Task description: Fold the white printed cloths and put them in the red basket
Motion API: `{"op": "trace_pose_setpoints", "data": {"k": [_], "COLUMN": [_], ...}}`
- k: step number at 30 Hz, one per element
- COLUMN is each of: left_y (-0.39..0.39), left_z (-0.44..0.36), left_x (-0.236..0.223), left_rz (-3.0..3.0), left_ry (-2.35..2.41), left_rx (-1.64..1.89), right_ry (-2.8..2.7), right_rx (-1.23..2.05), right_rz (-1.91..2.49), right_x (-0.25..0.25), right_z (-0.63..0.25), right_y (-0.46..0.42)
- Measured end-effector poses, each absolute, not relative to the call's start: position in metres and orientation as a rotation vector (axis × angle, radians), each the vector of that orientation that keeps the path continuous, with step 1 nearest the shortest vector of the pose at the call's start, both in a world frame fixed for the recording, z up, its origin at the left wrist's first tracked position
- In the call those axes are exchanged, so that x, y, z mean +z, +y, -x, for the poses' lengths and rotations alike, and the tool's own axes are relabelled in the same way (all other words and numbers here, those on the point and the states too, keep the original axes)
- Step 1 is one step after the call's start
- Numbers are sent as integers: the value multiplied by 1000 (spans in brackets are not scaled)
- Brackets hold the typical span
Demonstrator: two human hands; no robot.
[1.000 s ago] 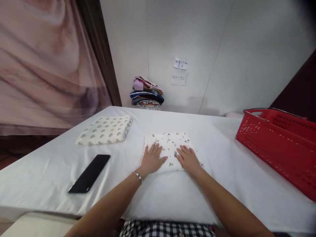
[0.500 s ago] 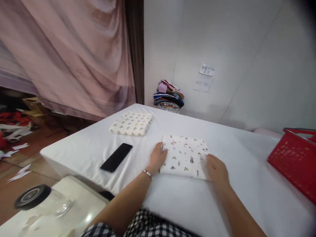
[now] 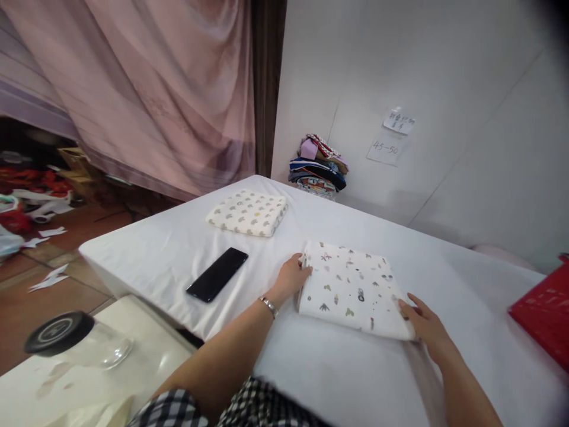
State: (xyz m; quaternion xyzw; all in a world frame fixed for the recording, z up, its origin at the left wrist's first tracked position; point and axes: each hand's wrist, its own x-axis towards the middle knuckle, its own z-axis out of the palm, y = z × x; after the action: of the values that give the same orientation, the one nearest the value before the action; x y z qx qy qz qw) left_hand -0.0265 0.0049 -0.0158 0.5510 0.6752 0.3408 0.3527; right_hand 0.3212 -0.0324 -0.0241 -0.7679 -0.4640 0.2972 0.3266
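Note:
A folded white cloth (image 3: 344,290) with small grey, green and reddish prints lies on the white-covered table (image 3: 338,365). My left hand (image 3: 293,276), with a bracelet at its wrist, is closed on the cloth's left edge. At the opposite edge, my right hand (image 3: 422,323) holds the cloth near its front right corner, thumb on top and some fingers hidden beneath. Farther back, to the left, lies another folded cloth (image 3: 249,213), cream with grey-green motifs. Between that cloth and my left forearm is a black phone (image 3: 217,274), lying flat.
A clear jar with a black lid (image 3: 60,333) lies on a cream surface at lower left. A red basket (image 3: 544,314) stands at the right edge. Stacked fabrics (image 3: 317,166) sit by the wall beyond the table, and a pink curtain (image 3: 178,89) hangs at left.
The view has shifted, so most things appear farther right or higher. My right hand has gone from lying along the cloth's right side to gripping its edge, and that side looks drawn outward.

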Motion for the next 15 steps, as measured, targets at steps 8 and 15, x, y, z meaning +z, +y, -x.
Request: {"op": "trace_pose_setpoints", "data": {"k": [8, 15], "left_y": [-2, -7], "left_z": [15, 7], "left_x": [-19, -21], "left_rz": [-1417, -1507], "left_ry": [1529, 1414], "left_rx": [800, 797], "right_ry": [-1150, -1282], "right_rx": [566, 249], "right_rz": [2041, 2187], "right_x": [-28, -39], "right_z": [-356, -379], "right_y": [-18, -15]}}
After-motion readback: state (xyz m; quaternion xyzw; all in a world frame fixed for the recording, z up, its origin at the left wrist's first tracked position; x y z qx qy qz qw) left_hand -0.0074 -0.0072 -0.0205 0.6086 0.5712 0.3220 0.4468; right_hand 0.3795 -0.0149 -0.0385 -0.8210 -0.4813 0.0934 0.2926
